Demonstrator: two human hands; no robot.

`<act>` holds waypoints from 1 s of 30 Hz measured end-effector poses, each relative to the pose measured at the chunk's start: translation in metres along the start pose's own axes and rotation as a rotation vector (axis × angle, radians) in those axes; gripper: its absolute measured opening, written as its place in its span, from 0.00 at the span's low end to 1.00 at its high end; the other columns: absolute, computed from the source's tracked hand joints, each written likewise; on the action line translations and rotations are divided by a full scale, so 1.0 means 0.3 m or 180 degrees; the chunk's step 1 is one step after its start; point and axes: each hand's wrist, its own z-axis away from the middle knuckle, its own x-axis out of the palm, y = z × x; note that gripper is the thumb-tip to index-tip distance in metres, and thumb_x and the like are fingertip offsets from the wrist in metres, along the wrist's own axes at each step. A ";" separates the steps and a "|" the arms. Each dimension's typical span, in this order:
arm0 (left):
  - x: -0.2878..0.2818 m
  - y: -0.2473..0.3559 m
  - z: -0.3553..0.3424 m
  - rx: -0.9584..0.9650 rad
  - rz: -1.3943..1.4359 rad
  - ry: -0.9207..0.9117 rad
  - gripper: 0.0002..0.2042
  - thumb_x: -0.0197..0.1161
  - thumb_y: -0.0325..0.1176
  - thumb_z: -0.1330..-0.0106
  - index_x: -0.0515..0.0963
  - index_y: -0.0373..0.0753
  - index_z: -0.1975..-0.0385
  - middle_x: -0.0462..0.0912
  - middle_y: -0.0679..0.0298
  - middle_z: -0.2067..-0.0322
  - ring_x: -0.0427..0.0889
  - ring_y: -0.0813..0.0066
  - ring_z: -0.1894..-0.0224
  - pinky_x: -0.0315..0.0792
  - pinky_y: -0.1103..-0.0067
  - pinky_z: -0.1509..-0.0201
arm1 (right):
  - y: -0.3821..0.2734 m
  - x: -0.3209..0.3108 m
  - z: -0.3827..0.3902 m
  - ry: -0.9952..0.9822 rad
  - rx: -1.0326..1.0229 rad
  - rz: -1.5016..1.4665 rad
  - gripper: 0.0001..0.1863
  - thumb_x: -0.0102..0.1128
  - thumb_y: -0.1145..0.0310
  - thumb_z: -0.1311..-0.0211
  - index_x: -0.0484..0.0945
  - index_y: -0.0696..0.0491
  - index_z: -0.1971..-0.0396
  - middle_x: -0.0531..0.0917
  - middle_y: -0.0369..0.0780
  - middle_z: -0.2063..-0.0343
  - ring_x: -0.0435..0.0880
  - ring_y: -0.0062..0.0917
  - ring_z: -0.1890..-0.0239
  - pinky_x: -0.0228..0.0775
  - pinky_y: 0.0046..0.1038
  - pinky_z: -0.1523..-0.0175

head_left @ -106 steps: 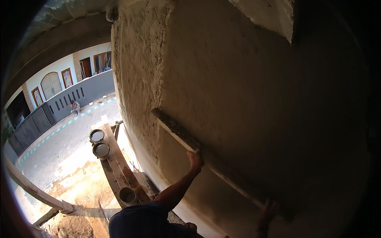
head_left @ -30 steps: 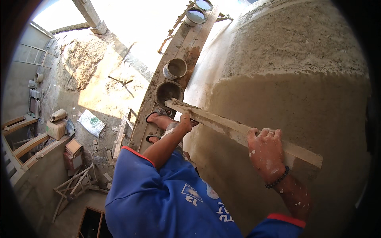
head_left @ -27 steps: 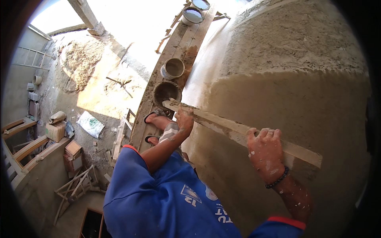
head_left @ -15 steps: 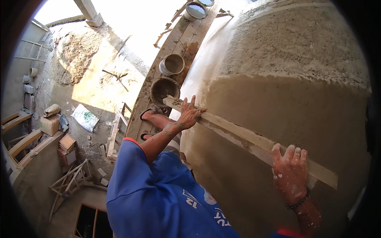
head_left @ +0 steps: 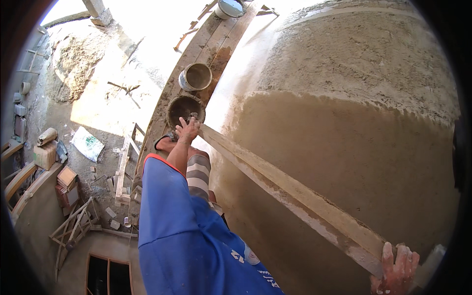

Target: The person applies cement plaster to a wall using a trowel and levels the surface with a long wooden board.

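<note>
A long wooden straightedge board (head_left: 290, 189) slants across the wet plastered wall (head_left: 314, 147), its far end beside the mortar basin. My right hand (head_left: 397, 268) is wrapped around the near end at lower right, knuckles spotted with plaster. At the far end, my left hand (head_left: 188, 130) is over the basin's rim, its fingers curled around a small grey lump of wet mortar (head_left: 194, 117). Beneath it the round dark basin (head_left: 179, 105) stands on the plank scaffold (head_left: 162, 118). Part of the left fingers is hard to make out.
A bucket (head_left: 195, 77) and another liquid-filled bucket (head_left: 230, 8) stand farther along the planks. Rough plaster (head_left: 354, 59) covers the upper wall. Below the scaffold lie a white sack (head_left: 87, 144), a wooden trestle (head_left: 73, 231), stacked boxes (head_left: 67, 184) and a sand heap (head_left: 73, 69).
My left hand has slid along the board to its far end over the basin. My right hand and the board have shifted toward the lower right.
</note>
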 end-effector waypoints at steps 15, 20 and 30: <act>-0.232 0.628 0.869 -0.0371 0.3552 -0.3276 0.41 0.47 0.62 0.36 0.47 0.33 0.36 0.58 0.40 0.41 0.71 0.36 0.50 0.73 0.54 0.52 | -0.168 0.392 0.307 -0.0189 0.1190 -0.2014 0.33 0.70 0.66 0.65 0.71 0.52 0.52 0.74 0.49 0.60 0.75 0.41 0.56 0.63 0.43 0.49; -0.022 0.843 0.918 -0.0384 0.3074 -0.2632 0.29 0.62 0.40 0.42 0.60 0.30 0.46 0.69 0.45 0.50 0.78 0.51 0.56 0.78 0.59 0.56 | -0.406 0.587 0.404 0.0101 0.1679 -0.2315 0.31 0.71 0.68 0.69 0.73 0.51 0.56 0.74 0.46 0.62 0.75 0.40 0.57 0.64 0.43 0.51; 0.305 1.148 1.255 0.1018 0.2838 -0.2568 0.28 0.65 0.29 0.47 0.54 0.34 0.52 0.67 0.49 0.56 0.73 0.62 0.57 0.73 0.70 0.57 | -1.157 1.048 0.577 0.0134 0.3761 -0.2699 0.32 0.71 0.72 0.71 0.71 0.52 0.57 0.69 0.44 0.59 0.69 0.44 0.53 0.61 0.49 0.49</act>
